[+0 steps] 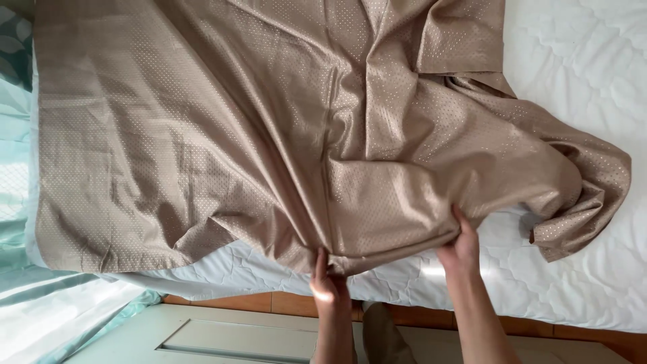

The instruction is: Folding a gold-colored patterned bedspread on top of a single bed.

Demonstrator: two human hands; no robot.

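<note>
A large beige cloth (269,128) with a fine dotted pattern lies crumpled over a white quilted mattress (579,67). My left hand (328,283) pinches the cloth's near edge at the bottom centre. My right hand (461,246) grips the same edge a little to the right, fingers curled under the fabric. The cloth's right part bunches into a loose fold (586,195) hanging toward the mattress's near side.
A pale green and white patterned sheet (13,168) runs along the left side. Below the mattress edge are a wooden bed frame (236,301) and a pale door or panel (222,337). My leg (387,337) shows between my arms.
</note>
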